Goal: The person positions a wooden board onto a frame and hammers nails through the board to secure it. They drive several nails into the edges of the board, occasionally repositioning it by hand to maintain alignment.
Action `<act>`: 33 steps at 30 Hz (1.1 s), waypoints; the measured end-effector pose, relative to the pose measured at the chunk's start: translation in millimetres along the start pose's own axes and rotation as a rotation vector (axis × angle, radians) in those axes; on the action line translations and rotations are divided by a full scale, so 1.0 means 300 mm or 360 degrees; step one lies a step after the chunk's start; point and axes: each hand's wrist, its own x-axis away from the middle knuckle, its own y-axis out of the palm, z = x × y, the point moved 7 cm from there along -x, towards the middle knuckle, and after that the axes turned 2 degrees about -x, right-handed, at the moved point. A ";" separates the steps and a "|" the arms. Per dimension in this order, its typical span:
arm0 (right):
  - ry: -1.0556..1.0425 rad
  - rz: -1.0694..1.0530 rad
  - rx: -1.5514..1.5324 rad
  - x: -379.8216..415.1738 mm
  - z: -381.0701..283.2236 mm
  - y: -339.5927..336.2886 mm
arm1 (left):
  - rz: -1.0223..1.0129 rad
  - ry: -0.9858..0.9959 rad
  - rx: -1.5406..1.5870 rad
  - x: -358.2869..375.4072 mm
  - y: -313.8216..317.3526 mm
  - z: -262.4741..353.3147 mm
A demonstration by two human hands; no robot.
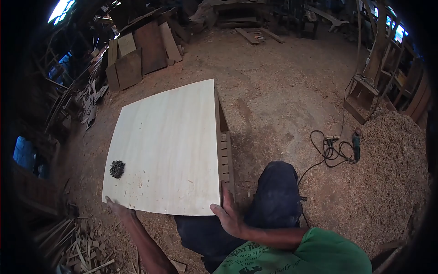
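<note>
- Scrap wood offcuts (pixel 86 242): loose strips heaped on the floor at lower left, beside the person's left forearm.
- Left hand (pixel 117 208): at the near left corner of the plywood sheet, touching its edge; most of the hand lies under or behind the corner, so whether the fingers are spread or closed cannot be told.
- Pile of small nails (pixel 117 169): a dark clump resting on the sheet near its left edge, just above the left hand, not touching it.
- Plywood sheet (pixel 169 146): large, pale, lying flat on top of a wooden frame (pixel 225 155), whose slatted side shows along the sheet's right edge; the whole stands on the sawdust floor in front of the person.
- Leaning boards (pixel 137 57): brown panels propped together beyond the sheet's far left corner, well apart from it.
- Right hand (pixel 228 214): at the near right corner of the sheet, fingers (pixel 224 192) spread, palm against the frame's corner, thumb along the near edge.
- Knee (pixel 276 192): in dark trousers, just right of the right hand.
- Power tool (pixel 356 144): green, lying on the floor at right with its black cable (pixel 326 150) coiled beside it.
- Wood shavings mound (pixel 392 169): at far right, touching the tool.
</note>
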 end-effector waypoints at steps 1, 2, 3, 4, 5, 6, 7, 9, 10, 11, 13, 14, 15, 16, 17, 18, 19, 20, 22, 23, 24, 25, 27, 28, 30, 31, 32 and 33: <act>0.0053 -0.0073 -0.0015 -0.006 0.000 -0.014 | -0.0071 -0.0047 0.0041 0.026 0.006 -0.029; 0.0102 -0.0148 -0.0031 -0.013 0.001 -0.045 | -0.0143 -0.0090 0.0084 0.051 -0.010 -0.066; 0.0153 -0.0225 -0.0047 -0.025 0.004 -0.066 | -0.0212 -0.0134 0.0126 0.085 -0.005 -0.101; 0.0118 -0.0164 -0.0049 -0.071 0.000 -0.105 | -0.0088 -0.0018 0.0031 0.164 0.028 -0.117; 0.0096 -0.0104 -0.0050 -0.143 0.006 -0.154 | 0.0043 0.0091 -0.0072 0.290 0.082 -0.138; 0.0077 -0.0047 -0.0048 -0.225 0.013 -0.200 | 0.0177 0.0198 -0.0176 0.399 0.122 -0.143; -0.0017 0.0054 -0.0058 -0.337 0.013 -0.246 | 0.0187 0.0196 -0.0178 0.477 0.170 -0.142; -0.0265 0.0252 0.0218 -0.575 -0.080 -0.320 | 0.0219 0.0200 -0.0186 0.577 0.223 -0.121; -0.0421 0.0349 0.0497 -0.691 -0.148 -0.344 | 0.0202 0.0222 -0.0242 0.566 0.207 -0.128; -0.0535 0.0394 0.0636 -0.802 -0.222 -0.353 | 0.0187 0.0251 -0.0302 0.533 0.183 -0.140; -0.0648 0.0435 0.0742 -1.069 -0.257 -0.358 | 0.0174 0.0328 -0.0422 0.472 0.131 -0.162; -0.0586 0.0440 0.0777 -1.196 -0.270 -0.354 | 0.0174 0.0372 -0.0485 0.437 0.101 -0.173; -0.0466 0.0453 0.0847 -1.337 -0.249 -0.360 | 0.0171 0.0411 -0.0553 0.417 0.076 -0.171; -0.0340 0.0461 0.0924 -1.449 -0.212 -0.367 | 0.0153 0.0427 -0.0576 0.412 0.064 -0.163; -0.0305 0.0526 0.0923 -1.498 -0.204 -0.375 | 0.0139 0.0436 -0.0599 0.409 0.064 -0.161; -0.0272 0.0586 0.0930 -1.540 -0.190 -0.383 | 0.0128 0.0440 -0.0618 0.411 0.069 -0.161; -0.0166 0.0382 0.0556 -1.605 -0.123 -0.379 | 0.0134 0.0429 -0.0611 0.422 0.082 -0.154; -0.0049 0.0183 0.0183 -1.669 -0.042 -0.374 | 0.0144 0.0436 -0.0630 0.424 0.091 -0.143; -0.0002 -0.0012 -0.0190 -1.745 0.054 -0.342 | 0.0151 0.0430 -0.0674 0.431 0.093 -0.139; -0.0087 -0.0015 -0.0186 -1.768 0.063 -0.343 | 0.0184 0.0421 -0.0728 0.427 0.076 -0.143; -0.0173 -0.0006 -0.0181 -1.780 0.073 -0.356 | 0.0204 0.0408 -0.0782 0.410 0.055 -0.140; -0.0179 -0.0012 -0.0163 -1.784 0.081 -0.364 | 0.0211 0.0394 -0.0834 0.397 0.043 -0.142; -0.0217 -0.0015 -0.0126 -1.785 0.067 -0.358 | 0.0216 0.0390 -0.0824 0.400 0.053 -0.140; -0.0215 0.0059 -0.0082 -1.775 0.071 -0.362 | 0.0217 0.0398 -0.0807 0.400 0.053 -0.136; -0.0227 0.0206 -0.0002 -1.760 0.054 -0.372 | 0.0218 0.0317 -0.0827 0.408 0.058 -0.142; -0.0223 0.0199 0.0000 -1.784 0.068 -0.373 | 0.0222 0.0291 -0.0857 0.422 0.076 -0.133; -0.0218 0.0191 -0.0001 -1.819 0.108 -0.377 | 0.0226 0.0268 -0.0891 0.439 0.082 -0.126; -0.0216 0.0183 -0.0008 -1.828 0.126 -0.385 | 0.0230 0.0269 -0.0862 0.450 0.077 -0.123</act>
